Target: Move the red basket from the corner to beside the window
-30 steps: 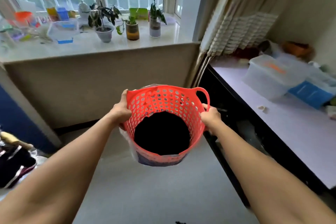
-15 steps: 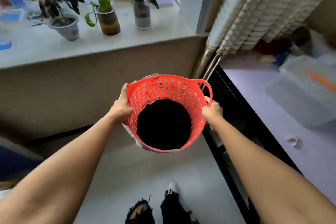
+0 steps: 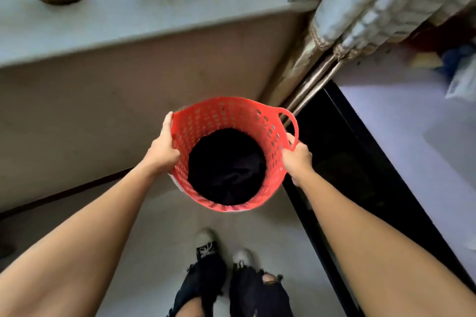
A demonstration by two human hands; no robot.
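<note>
The red basket (image 3: 221, 118), round with perforated walls and loop handles, hangs above the grey floor close to the wall under the window sill. Dark cloth fills its bottom. My left hand (image 3: 162, 152) grips its left rim, thumb inside. My right hand (image 3: 296, 157) is closed on the right loop handle. The left handle is hidden under my left hand.
The white window sill (image 3: 154, 15) carries two pots at the top left. A bunched curtain (image 3: 360, 8) hangs at the right of the sill. A black-edged table with a pale top (image 3: 412, 141) runs along the right. My shoes (image 3: 206, 242) stand on the floor below the basket.
The view has tilted down and closed in on the wall under the sill. The basket has come lower toward the floor, both hands keeping the same grip.
</note>
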